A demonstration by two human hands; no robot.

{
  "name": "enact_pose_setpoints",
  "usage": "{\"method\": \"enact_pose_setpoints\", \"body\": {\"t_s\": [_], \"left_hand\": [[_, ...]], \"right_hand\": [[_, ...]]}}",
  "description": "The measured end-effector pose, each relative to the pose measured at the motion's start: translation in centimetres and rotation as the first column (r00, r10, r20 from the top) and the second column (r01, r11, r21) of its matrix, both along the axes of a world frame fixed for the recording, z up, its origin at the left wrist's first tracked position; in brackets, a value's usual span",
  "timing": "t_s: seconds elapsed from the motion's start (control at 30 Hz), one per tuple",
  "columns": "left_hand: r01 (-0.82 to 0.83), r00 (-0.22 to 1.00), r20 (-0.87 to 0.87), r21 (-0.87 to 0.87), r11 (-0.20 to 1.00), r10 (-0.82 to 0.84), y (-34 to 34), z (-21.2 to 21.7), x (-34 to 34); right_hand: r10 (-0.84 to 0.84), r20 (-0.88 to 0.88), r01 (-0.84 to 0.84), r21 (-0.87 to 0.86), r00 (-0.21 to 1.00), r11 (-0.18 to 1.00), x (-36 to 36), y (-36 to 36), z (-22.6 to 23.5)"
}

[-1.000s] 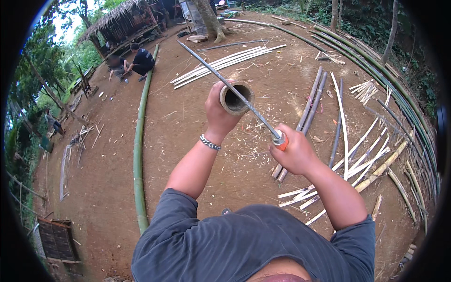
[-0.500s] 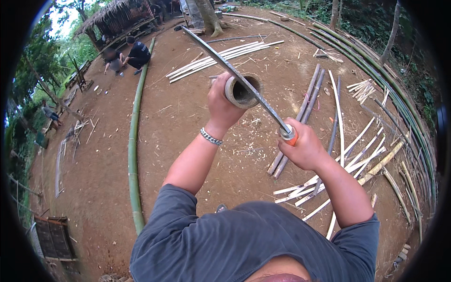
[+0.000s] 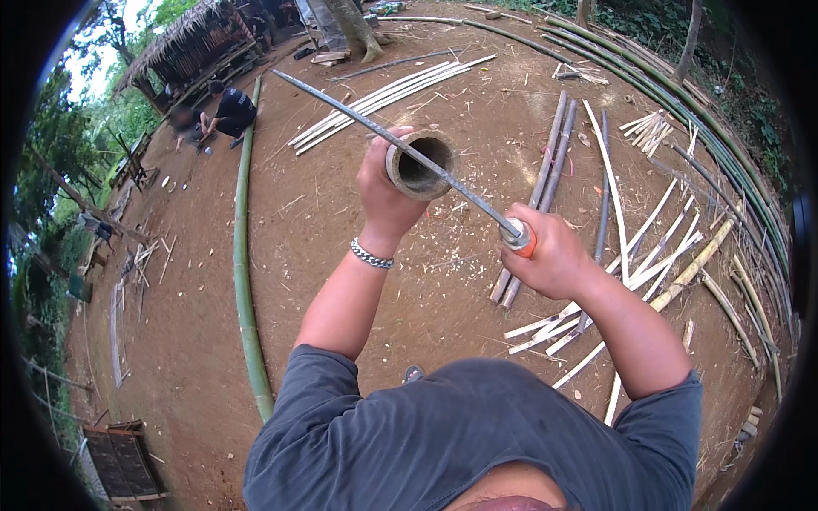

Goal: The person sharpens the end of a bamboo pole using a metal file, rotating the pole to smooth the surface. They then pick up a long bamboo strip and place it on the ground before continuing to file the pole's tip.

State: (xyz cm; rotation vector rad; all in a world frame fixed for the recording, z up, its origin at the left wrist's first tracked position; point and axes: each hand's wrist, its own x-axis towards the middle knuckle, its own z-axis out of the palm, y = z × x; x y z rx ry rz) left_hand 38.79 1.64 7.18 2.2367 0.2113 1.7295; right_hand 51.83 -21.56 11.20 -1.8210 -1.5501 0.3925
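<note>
My left hand [image 3: 383, 189], with a chain bracelet at the wrist, is wrapped round a short, thick bamboo tube [image 3: 438, 140] from its left side. The tube's hollow end faces up toward me. In my right hand [image 3: 547, 257] is a machete by its orange-and-pale handle, the fist closed tight. The long machete blade [image 3: 341, 108] slants from the handle up to the far left and crosses over the tube's open mouth. Whether blade and rim touch, I cannot tell. The lower part of the tube is hidden behind my left hand.
A long green bamboo pole [image 3: 244, 255] lies on the dirt to my left. Pale split strips [image 3: 383, 98], dark poles [image 3: 545, 170] and more strips [image 3: 588, 319] lie ahead and right. Two people [image 3: 232, 111] crouch far left near a thatched hut [image 3: 192, 47].
The machete has turned, its tip swinging left and lower, and the blade now looks narrower. The whole view has shifted slightly; both hands keep their grips.
</note>
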Motion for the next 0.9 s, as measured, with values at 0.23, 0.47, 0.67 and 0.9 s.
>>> {"method": "enact_pose_setpoints", "body": {"t_s": [0.23, 0.47, 0.67, 0.9], "left_hand": [[0.02, 1.0, -0.018, -0.011, 1.0, -0.02, 0.0, 0.0, 0.3], [-0.007, 0.999, -0.04, 0.009, 1.0, 0.007, -0.2, 0.1, 0.4], [0.028, 0.998, -0.051, -0.168, 0.985, -0.037, -0.2, -0.5, 0.2], [-0.124, 0.989, -0.072, 0.032, 0.992, 0.127, -2.2, 1.1, -3.1]], "right_hand": [[0.024, -0.016, -0.024, -0.01, 1.0, 1.0, 0.6, -0.1, 0.2], [0.024, 0.012, -0.024, -0.004, 1.0, 1.0, 0.9, -0.4, 0.4], [0.03, 0.025, -0.03, 0.002, 0.999, 1.0, 1.1, -0.1, 0.6], [0.014, 0.041, -0.011, -0.059, 0.999, 0.998, 1.1, 0.2, 2.3]]}}
